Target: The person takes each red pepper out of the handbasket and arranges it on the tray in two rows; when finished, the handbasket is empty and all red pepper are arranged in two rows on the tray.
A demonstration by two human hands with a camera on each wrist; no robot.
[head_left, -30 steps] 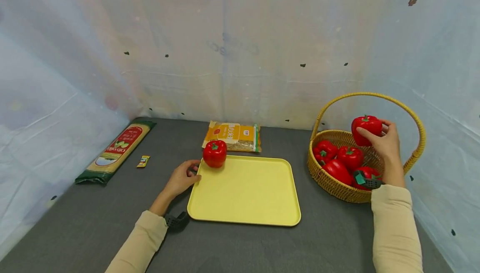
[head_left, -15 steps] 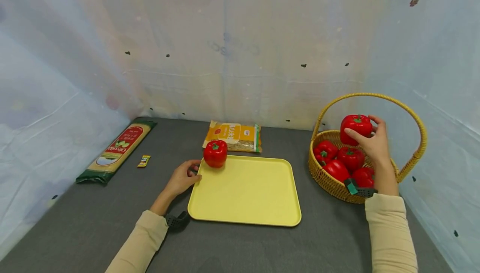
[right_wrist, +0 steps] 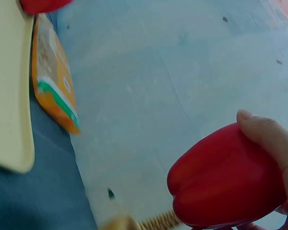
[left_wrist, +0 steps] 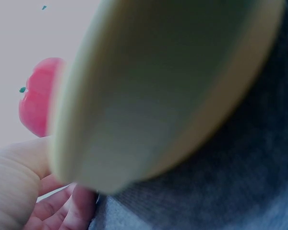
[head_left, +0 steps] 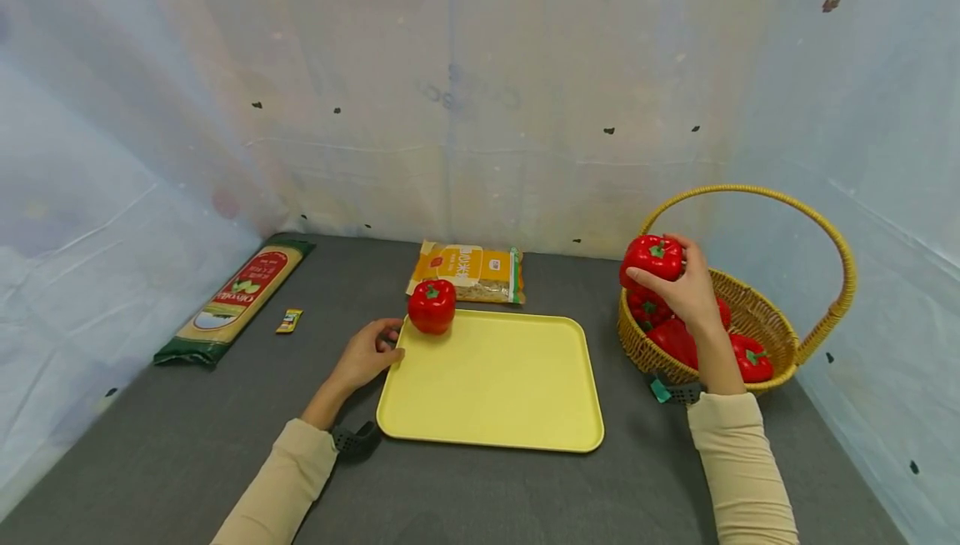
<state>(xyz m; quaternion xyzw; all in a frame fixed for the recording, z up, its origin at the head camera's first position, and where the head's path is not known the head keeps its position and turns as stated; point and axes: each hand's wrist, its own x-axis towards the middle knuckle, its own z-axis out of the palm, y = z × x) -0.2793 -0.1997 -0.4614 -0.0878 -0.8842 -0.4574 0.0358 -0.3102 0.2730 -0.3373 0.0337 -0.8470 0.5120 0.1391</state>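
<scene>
A red bell pepper (head_left: 647,262) is in my right hand (head_left: 692,291), gripped between thumb and fingers above the left rim of the wicker basket (head_left: 753,307). In the right wrist view the held pepper (right_wrist: 225,177) fills the lower right. Several more red bell peppers (head_left: 752,359) lie in the basket, partly covered by my hand and forearm. My left hand (head_left: 363,357) holds the left edge of the yellow tray (head_left: 495,395), thumb at the rim; the left wrist view shows curled fingers below it. One red bell pepper (head_left: 432,308) stands in the tray's far left corner.
An orange grain packet (head_left: 472,272) lies just behind the tray. At the left are a long green-ended packet (head_left: 240,295) and a small yellow sachet (head_left: 289,321). The basket's tall arched handle (head_left: 836,262) rises at the right. Pale sheeting (head_left: 480,112) hangs behind the dark tabletop.
My right hand has carried the bell pepper leftward, from above the middle of the basket to above its left rim. The left hand and the tray have stayed put.
</scene>
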